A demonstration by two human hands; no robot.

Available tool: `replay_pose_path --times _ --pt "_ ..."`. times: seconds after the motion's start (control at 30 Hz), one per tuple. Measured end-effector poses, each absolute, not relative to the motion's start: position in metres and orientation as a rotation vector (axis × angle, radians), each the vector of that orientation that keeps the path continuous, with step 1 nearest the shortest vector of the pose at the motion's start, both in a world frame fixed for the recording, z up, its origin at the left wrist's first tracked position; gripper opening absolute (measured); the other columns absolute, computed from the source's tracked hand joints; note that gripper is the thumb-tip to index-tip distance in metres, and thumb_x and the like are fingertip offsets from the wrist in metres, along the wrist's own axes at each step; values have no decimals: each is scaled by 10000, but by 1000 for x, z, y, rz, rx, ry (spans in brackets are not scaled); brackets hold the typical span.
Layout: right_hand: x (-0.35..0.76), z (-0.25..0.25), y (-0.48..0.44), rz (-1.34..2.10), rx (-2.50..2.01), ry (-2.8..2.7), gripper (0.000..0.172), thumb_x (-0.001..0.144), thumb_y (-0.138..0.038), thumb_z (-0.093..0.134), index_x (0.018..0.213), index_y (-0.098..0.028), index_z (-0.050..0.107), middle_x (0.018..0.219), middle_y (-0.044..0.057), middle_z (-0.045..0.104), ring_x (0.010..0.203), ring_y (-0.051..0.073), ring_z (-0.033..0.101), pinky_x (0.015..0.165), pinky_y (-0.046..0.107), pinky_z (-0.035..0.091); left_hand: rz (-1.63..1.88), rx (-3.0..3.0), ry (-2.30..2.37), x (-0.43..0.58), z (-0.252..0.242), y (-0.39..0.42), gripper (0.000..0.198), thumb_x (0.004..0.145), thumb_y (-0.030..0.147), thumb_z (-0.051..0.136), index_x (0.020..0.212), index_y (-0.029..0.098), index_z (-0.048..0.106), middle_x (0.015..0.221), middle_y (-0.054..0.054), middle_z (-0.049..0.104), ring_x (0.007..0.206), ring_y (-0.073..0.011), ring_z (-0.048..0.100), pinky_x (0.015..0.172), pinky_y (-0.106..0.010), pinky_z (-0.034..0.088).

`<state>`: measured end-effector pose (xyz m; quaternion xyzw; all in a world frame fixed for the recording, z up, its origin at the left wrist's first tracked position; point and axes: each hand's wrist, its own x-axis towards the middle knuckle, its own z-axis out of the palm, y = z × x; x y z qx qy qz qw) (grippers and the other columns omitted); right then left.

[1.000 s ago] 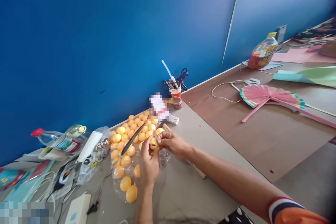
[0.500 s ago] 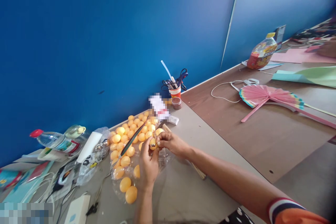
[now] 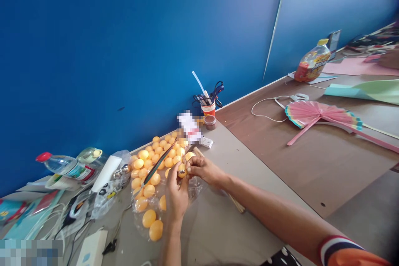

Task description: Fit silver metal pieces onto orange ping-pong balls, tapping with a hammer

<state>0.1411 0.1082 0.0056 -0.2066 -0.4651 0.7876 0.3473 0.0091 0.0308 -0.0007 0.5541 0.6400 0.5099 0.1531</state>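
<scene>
My left hand (image 3: pixel 177 197) and my right hand (image 3: pixel 205 170) meet above the near side of a clear plastic bag of orange table tennis balls (image 3: pixel 149 191). Held between the fingertips of both is one orange table tennis ball (image 3: pixel 181 174) with a small shiny metallic piece on its face. The left fingers wrap its lower left side; my right thumb and index finger pinch at its right edge. Fingers hide much of this ball. Across the bagged balls lies a long slim dark tool (image 3: pixel 157 165), its kind unclear.
Behind the hands stand a paper cup of pens (image 3: pixel 208 109), a small lidded tub (image 3: pixel 210 123) and a white box (image 3: pixel 206 143). Bottles (image 3: pixel 64 167) and a power strip (image 3: pixel 92 249) are on the left. Rightward lie a pink paper fan (image 3: pixel 321 113) and a juice bottle (image 3: pixel 312 62).
Both hands stay in nearly the same place. The held ball has turned slightly, and more of its shiny metallic piece shows.
</scene>
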Motion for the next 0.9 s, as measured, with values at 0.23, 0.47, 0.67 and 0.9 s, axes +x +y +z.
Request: replay_pose_path --times 0.23,0.47,0.67,0.9 --pt "141 6 109 2041 -534 -1210 325 660 -398 823 738 -173 601 684 -19 608 625 100 540 670 256 456 1431 1598 1830 10 0 31 411 907 417 607 1246 185 621 1224 -158 688 1153 -300 643 982 -470 519" --pt "145 11 110 1929 -627 -1384 139 721 -239 739 714 -188 610 673 -10 602 657 141 564 670 282 483 1442 1699 1849 9 -1 32 377 915 392 599 1235 196 636 1223 -153 688 1122 -291 661 934 -440 551" --pt "144 9 112 1960 -659 -1386 132 719 -212 720 698 -184 593 692 -2 616 675 149 594 731 317 518 1444 1812 1894 9 -3 33 355 925 330 562 1248 202 632 1245 -156 684 1118 -289 662 909 -433 564" --pt "143 3 114 1975 -692 -1377 133 680 -196 718 673 -193 585 695 -6 607 680 149 607 763 343 552 1453 1899 1943 9 -8 32 353 901 249 564 1243 188 631 1249 -159 684 1170 -296 637 946 -443 548"
